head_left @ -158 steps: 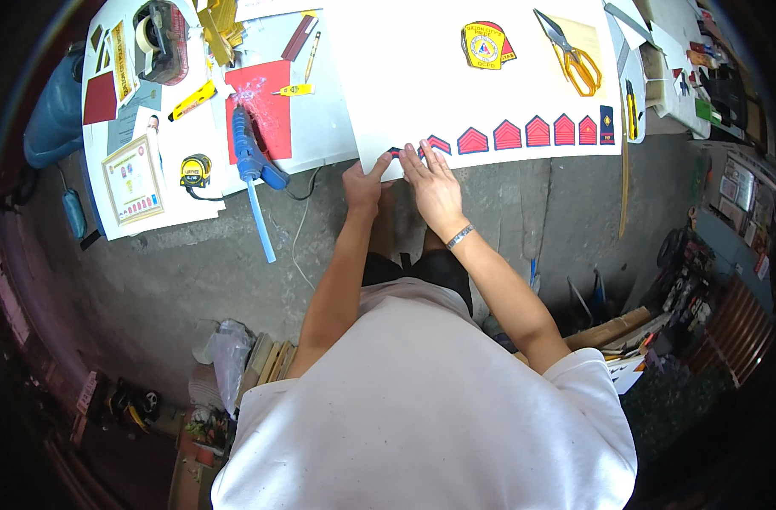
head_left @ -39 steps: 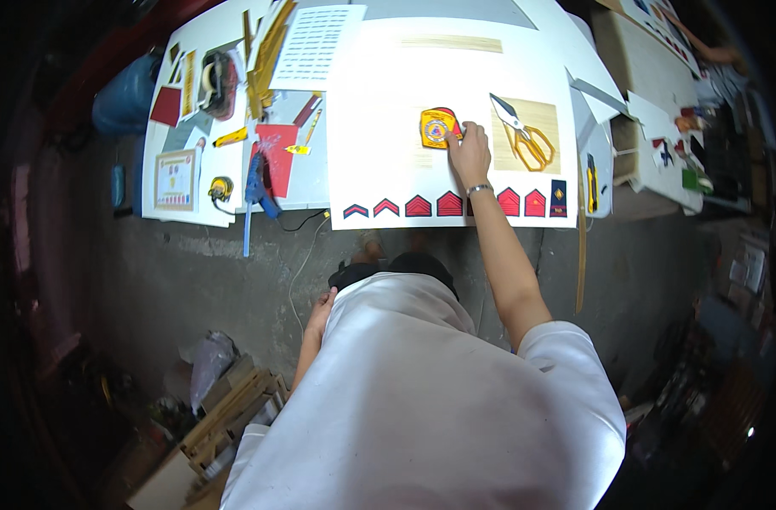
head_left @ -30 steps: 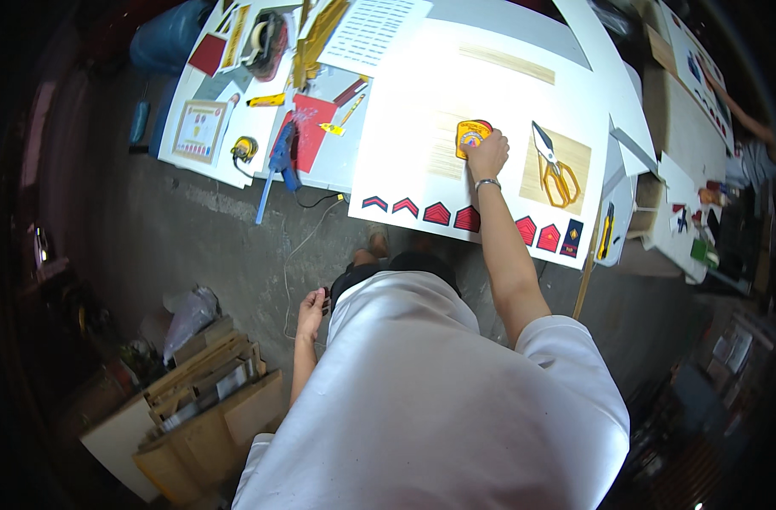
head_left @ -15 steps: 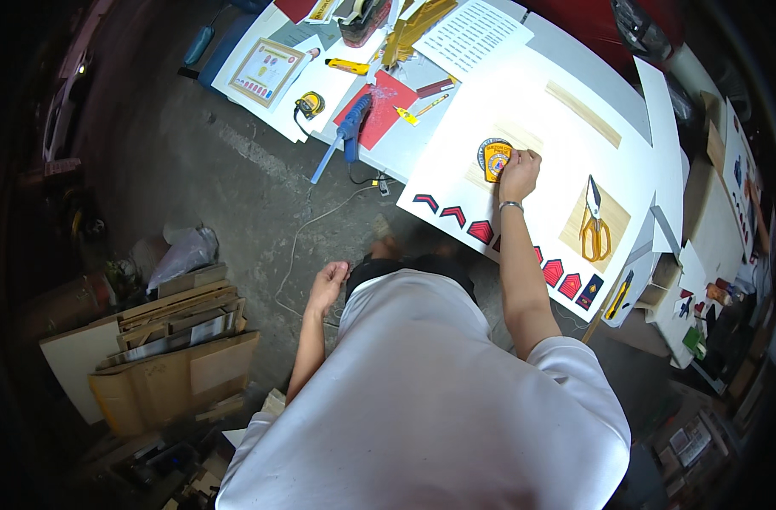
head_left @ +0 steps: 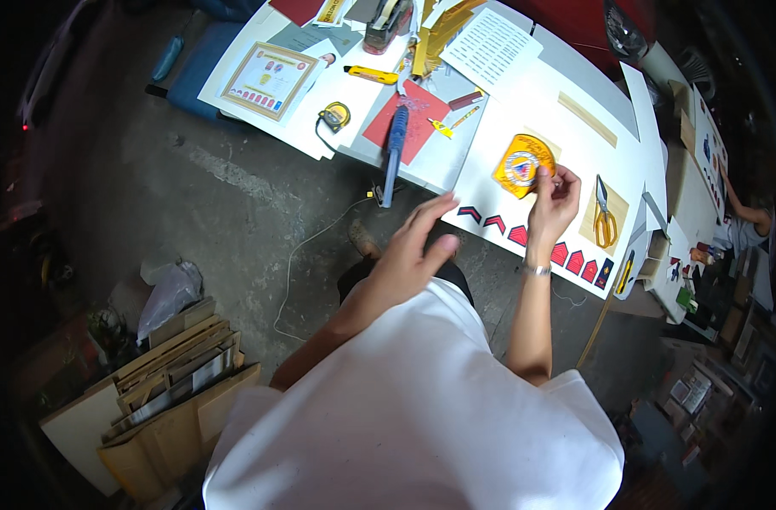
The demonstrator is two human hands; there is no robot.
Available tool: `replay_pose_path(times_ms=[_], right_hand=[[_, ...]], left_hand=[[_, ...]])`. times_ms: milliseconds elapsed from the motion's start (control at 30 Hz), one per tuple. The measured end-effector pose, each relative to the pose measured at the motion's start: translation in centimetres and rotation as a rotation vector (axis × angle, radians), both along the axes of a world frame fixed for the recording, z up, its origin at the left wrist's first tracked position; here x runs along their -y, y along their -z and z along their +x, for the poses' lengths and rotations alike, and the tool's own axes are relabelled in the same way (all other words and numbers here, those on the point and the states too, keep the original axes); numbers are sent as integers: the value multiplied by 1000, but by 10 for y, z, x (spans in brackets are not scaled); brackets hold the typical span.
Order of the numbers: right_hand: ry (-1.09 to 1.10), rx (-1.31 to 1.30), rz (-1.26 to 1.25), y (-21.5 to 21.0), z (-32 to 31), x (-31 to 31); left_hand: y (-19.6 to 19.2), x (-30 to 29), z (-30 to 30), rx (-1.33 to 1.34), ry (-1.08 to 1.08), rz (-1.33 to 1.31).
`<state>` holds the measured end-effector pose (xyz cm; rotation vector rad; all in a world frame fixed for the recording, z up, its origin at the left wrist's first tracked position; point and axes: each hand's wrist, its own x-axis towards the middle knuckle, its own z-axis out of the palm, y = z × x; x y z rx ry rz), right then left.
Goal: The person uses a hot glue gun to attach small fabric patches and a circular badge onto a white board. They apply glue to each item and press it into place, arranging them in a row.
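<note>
My right hand (head_left: 555, 204) pinches the lower right edge of a yellow patch (head_left: 524, 166) with a round emblem, lifted above a white board (head_left: 475, 180). To its left, my left hand (head_left: 415, 251) is empty, fingers stretched out and thumb apart, in front of the board's near edge. A row of red and dark chevron badges (head_left: 519, 235) lines that edge, partly covered by my right hand. Scissors with orange handles (head_left: 605, 223) lie on a wood-toned rectangle (head_left: 587, 223) to the right.
Left of the board are a blue glue gun (head_left: 396, 140), a red sheet (head_left: 422, 127), a tape measure (head_left: 334, 116), a yellow cutter (head_left: 371, 75), a framed certificate (head_left: 269, 81) and a tape dispenser (head_left: 388, 25). Cardboard sheets (head_left: 171, 433) lean at lower left. Another person's arm (head_left: 745, 211) shows far right.
My right hand has raised the patch off the board and drawn it nearer. My left hand has come up from my side toward the table edge, opening out. The view has shifted.
</note>
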<state>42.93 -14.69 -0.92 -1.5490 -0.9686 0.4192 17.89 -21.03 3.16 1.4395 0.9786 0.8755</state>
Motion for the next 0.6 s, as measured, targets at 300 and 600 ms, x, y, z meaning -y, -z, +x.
replay_pose_path(times_ms=[300, 600], right_hand=[[-629, -382, -160, -115, -193, 7], [-298, -238, -184, 45, -111, -54]], left_hand=[[-27, -61, -90, -117, -51, 480], [19, -35, -160, 508, -759, -305]])
